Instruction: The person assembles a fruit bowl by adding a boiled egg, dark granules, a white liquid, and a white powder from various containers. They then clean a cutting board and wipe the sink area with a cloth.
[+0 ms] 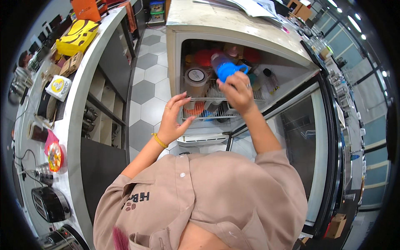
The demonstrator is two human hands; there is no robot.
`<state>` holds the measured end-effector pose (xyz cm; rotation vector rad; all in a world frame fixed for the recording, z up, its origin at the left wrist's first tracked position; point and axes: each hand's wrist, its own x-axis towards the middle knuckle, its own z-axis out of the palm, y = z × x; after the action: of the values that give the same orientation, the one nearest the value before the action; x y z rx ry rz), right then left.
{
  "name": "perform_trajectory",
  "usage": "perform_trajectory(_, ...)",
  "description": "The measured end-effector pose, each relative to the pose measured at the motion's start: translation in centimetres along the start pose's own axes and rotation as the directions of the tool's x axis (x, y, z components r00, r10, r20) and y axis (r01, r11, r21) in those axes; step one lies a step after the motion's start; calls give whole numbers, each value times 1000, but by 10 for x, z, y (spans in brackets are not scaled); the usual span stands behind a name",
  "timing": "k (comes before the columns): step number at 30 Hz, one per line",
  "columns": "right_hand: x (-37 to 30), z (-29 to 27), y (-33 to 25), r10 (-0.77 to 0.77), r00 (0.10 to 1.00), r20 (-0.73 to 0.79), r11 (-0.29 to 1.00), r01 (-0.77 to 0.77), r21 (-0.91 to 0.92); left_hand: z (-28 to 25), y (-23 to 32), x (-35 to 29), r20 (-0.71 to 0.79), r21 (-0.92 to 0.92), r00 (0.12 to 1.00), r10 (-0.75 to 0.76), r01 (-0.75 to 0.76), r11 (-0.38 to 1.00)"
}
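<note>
My right hand point(238, 92) is closed around a clear bottle with a blue lid point(226, 71), tilted at the mouth of an open fridge point(175, 62). The bottle's clear end points into the fridge. My left hand point(173, 118) has its fingers apart and holds nothing. Its fingertips are at the left front edge of the wire shelf point(225, 99); I cannot tell whether they touch it. Beside them on that shelf stands a clear tub with a round white label point(196, 82). Red-lidded containers point(203, 57) sit deeper inside, and a dark-capped bottle point(268, 75) leans at the right.
The fridge door point(298, 137) hangs open on my right. Papers point(254, 9) lie on the worn top above the fridge. Along the left runs a counter with a yellow bag point(77, 38), a toaster point(50, 204) and cables. Hexagonal floor tiles point(152, 85) run between counter and fridge.
</note>
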<state>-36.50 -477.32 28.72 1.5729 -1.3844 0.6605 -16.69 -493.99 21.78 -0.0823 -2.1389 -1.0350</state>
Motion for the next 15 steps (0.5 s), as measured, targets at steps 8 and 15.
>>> perform_trajectory(8,9,-57,-98,208,933,294,831,-327,449,41,-6,4,169,6,968,185,-189,982)
perform_trajectory(15,-28,-72,-74,394,865,309,667,-501,552,48,-62,-69,160,-183,905,-394,420,889)
